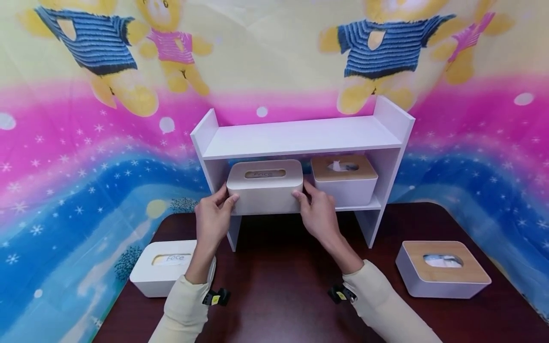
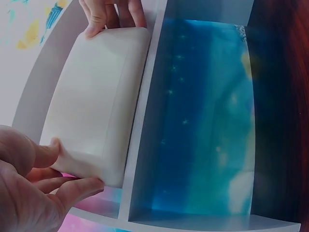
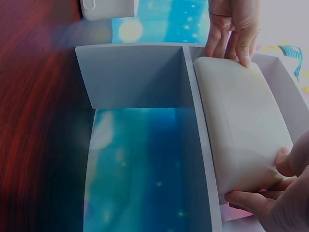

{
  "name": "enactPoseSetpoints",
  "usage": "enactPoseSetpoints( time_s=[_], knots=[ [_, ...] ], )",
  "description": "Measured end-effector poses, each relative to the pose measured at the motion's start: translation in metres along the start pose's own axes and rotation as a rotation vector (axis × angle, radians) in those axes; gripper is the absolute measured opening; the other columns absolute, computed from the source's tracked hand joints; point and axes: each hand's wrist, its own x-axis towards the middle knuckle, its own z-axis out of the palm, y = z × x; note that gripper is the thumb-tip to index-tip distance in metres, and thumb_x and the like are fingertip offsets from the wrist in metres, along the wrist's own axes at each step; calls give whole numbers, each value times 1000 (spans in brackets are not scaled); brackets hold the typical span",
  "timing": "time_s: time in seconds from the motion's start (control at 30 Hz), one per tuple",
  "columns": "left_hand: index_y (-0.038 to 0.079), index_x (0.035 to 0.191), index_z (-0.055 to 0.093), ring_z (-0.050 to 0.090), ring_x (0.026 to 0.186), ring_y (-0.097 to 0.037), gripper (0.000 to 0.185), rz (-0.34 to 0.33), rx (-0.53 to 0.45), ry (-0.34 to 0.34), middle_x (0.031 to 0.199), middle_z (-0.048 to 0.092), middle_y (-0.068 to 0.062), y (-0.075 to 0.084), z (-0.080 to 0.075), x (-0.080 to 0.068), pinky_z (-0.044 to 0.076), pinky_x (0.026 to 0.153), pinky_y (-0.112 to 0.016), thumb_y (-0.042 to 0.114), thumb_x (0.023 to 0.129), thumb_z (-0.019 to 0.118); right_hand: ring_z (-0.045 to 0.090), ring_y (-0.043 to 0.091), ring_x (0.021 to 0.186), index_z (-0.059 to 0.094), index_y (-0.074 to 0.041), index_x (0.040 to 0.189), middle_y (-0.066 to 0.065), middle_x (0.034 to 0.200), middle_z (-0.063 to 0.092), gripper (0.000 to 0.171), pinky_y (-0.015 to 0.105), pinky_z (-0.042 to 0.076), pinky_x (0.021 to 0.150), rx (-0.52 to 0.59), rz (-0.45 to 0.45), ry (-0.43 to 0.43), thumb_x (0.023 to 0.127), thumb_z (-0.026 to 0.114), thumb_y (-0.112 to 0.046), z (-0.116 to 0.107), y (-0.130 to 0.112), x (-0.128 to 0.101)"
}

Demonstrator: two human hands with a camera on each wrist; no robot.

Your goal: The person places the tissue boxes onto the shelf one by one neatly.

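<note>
though apart, hands (image 1: 213, 214) (image 1: 319, 212) astride box (image 1: 265, 199)

White shelf (image 1: 392, 125) with room to pass over its upper board (image 1: 300, 136) and beneath its lower board (image 1: 363, 206) — between these, a gripped white box (image 1: 266, 200) and a wood-topped box (image 1: 346, 191) block most of the front

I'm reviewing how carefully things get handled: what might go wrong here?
The right hand is close beside the shelved wood-topped box and might nudge it. The held white box sits near the front edge of the lower shelf; if the left hand slackens, it may tilt or slip.
</note>
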Motion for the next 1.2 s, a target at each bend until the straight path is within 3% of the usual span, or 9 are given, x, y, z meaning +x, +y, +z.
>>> enactPoseSetpoints(
  time_s=[0.1, 0.27, 0.5, 0.57, 0.67, 0.7, 0.8, 0.93, 1.2],
  knots=[
    [11, 145, 65, 71, 125, -28, 47, 8, 4, 21, 140, 68, -17, -3, 3, 1, 60, 100, -45, 19, 101, 78, 61, 32, 67, 65, -3, 147, 19, 71, 70, 51, 53, 58, 91, -7, -2, 15, 105, 71, -31, 4, 1, 1],
    [12, 144, 67, 71, 124, -27, 47, 11, 19, 46, 136, 70, -16, -5, 7, 2, 61, 99, -46, 20, 100, 79, 74, 47, 92, 67, -3, 146, 28, 103, 79, 49, 58, 57, 99, -19, -19, 36, 105, 69, -31, 7, 2, 2],
    [14, 142, 68, 72, 122, -26, 46, 12, 19, 67, 132, 72, -15, -9, 11, 3, 62, 99, -45, 18, 98, 81, 72, 49, 114, 67, -2, 145, 26, 127, 75, 47, 60, 56, 102, -33, -19, 41, 106, 69, -29, 10, 5, 3],
    [13, 144, 67, 72, 122, -27, 47, 8, 1, 55, 133, 72, -16, -10, 12, 3, 61, 100, -44, 17, 99, 80, 71, 49, 117, 67, -2, 145, 26, 129, 74, 48, 60, 55, 103, -36, -15, 33, 106, 69, -29, 11, 5, 3],
    [10, 148, 64, 72, 124, -30, 51, -2, -27, 18, 138, 70, -20, -12, 11, 2, 60, 101, -43, 16, 99, 80, 72, 45, 102, 65, 0, 145, 29, 110, 77, 49, 55, 57, 94, -25, 6, -28, 106, 69, -31, 10, 6, 1],
    [9, 149, 63, 72, 124, -31, 54, -9, -35, 6, 140, 68, -20, -12, 10, 1, 60, 101, -43, 17, 99, 80, 71, 43, 97, 62, 0, 147, 27, 105, 76, 52, 53, 56, 91, -17, 15, -53, 106, 70, -32, 10, 6, 0],
    [10, 154, 58, 71, 128, -31, 61, -30, -42, -35, 146, 65, -20, -14, 4, -6, 60, 102, -43, 21, 98, 82, 74, 35, 108, 53, 2, 154, 26, 118, 75, 62, 46, 60, 95, 26, 31, -126, 105, 72, -32, 8, 9, -9],
    [15, 157, 55, 67, 134, -28, 66, -39, -18, -86, 152, 61, -16, -12, -7, -19, 58, 104, -45, 28, 98, 82, 59, 33, 143, 43, 2, 162, 23, 160, 54, 74, 46, 55, 112, 95, 24, -136, 103, 75, -28, 1, 12, -25],
    [17, 157, 56, 66, 137, -26, 67, 4, 17, -113, 156, 60, -9, -15, -35, -44, 58, 100, -37, 28, 97, 83, 61, 32, 143, 57, -4, 155, 15, 157, 60, 62, 49, 57, 110, 134, -55, -123, 100, 79, -24, -5, 15, -59]
  ],
)
